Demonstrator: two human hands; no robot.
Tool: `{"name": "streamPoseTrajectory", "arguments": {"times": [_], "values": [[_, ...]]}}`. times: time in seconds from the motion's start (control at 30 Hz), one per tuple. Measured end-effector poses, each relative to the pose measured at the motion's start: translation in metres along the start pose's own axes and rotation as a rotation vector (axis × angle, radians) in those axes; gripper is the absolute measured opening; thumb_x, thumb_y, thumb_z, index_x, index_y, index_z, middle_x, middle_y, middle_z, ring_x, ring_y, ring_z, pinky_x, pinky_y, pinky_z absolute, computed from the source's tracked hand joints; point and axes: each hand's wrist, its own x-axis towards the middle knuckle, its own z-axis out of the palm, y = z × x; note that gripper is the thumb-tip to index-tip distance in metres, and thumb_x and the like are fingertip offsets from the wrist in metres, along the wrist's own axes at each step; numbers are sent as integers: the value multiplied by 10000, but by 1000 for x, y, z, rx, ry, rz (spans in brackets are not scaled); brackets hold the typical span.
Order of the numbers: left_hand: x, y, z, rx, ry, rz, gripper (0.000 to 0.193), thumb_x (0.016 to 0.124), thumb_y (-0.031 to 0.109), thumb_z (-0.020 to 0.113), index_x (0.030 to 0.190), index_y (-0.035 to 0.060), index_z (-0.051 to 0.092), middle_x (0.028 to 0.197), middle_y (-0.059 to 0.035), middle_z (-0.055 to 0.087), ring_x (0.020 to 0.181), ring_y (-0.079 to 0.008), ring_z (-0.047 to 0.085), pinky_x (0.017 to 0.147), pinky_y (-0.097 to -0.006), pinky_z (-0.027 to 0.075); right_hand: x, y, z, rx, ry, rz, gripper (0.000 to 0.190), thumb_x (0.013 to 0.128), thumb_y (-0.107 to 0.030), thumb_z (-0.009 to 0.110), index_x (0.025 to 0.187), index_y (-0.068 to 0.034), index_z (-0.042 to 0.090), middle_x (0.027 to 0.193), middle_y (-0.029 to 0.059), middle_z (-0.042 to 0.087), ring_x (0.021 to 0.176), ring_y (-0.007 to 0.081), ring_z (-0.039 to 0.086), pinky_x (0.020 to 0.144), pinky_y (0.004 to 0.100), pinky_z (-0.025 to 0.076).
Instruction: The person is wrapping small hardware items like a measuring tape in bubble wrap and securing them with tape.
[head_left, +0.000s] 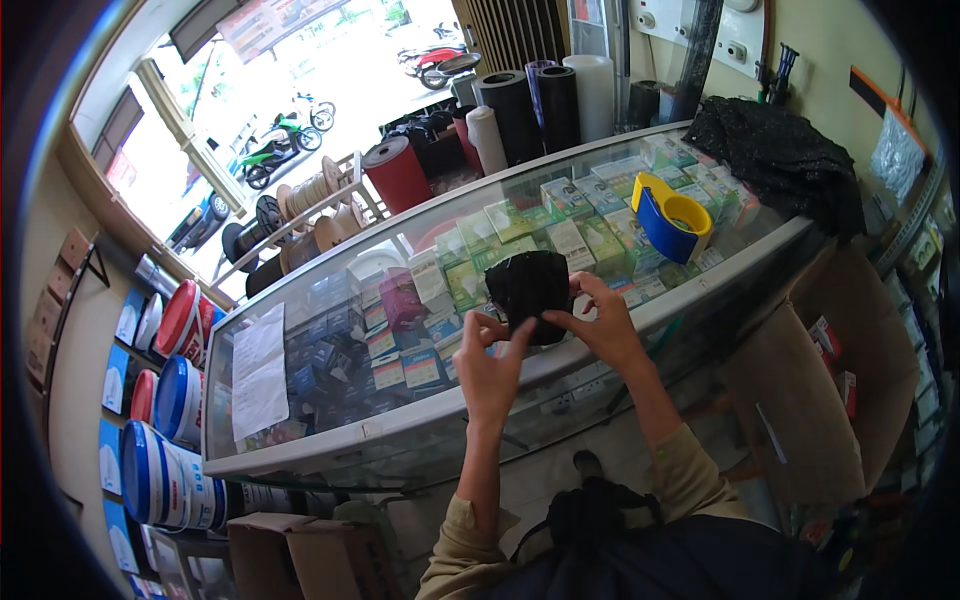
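Observation:
A small bundle wrapped in black plastic (529, 292) is held over the front edge of a glass display counter (420, 416). My left hand (491, 360) grips its lower left side between thumb and fingers. At its right side, my right hand (596, 319) pinches the wrapping, the thumb on the near face. What is inside the wrapping is hidden. Right of the hands, a blue and yellow tape dispenser (673, 219) lies on the glass. A crumpled black plastic sheet (780, 154) covers the counter's far right end.
Printed paper sheets (259, 371) lie on the counter's left end. Light bulb boxes (420, 366) fill the case under the glass. Behind stand upright rolls of sheet material (510, 112) and cable spools (315, 184). An open cardboard box (806, 420) is at the right, paint buckets (169, 476) at the left.

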Motion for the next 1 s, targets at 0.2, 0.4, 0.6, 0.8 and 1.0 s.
{"name": "streamPoseTrajectory", "arguments": {"times": [0.2, 0.4, 0.6, 0.8, 1.0], "values": [[24, -8, -20, 357, -72, -167, 734, 558, 363, 854, 1093, 12, 492, 1244, -204, 502, 1106, -290, 526, 858, -389, 439, -2, -7, -4, 9, -100, -37, 461, 694, -300, 783, 987, -41, 538, 917, 72, 661, 833, 176, 645, 623, 292, 454], [68, -7, -17, -226, -459, -7, 720, 617, 208, 838, 1193, -39, 484, 1144, -125, 578, 1051, -200, 555, 913, -362, 443, 6, -10, -8, 107, -192, 76, 481, 720, -257, 774, 1037, -30, 491, 893, 123, 660, 820, 181, 659, 641, 278, 492], [68, -23, 2, -324, -450, -136, 530, 666, 142, 811, 1095, -39, 555, 1006, -101, 641, 933, -152, 603, 819, -297, 494, 12, -6, -12, 238, -155, 76, 541, 731, -257, 771, 1086, -26, 435, 932, 150, 642, 826, 204, 658, 717, 305, 531], [67, -26, 0, -275, -442, -69, 603, 690, 100, 789, 1193, -23, 481, 1104, -148, 597, 1017, -183, 583, 857, -328, 497, 9, -18, -40, -193, 160, -156, 489, 702, -216, 772, 1081, -62, 506, 1008, 126, 591, 959, 253, 582, 800, 373, 485], [62, -29, 13, -420, -246, 142, 695, 713, 105, 758, 1334, 155, 451, 1144, -174, 560, 1015, -194, 581, 882, -327, 472, 32, 9, -108, -1015, 332, -247, 482, 696, -149, 742, 1130, -170, 533, 939, 102, 537, 954, 282, 531, 850, 433, 393]]}}
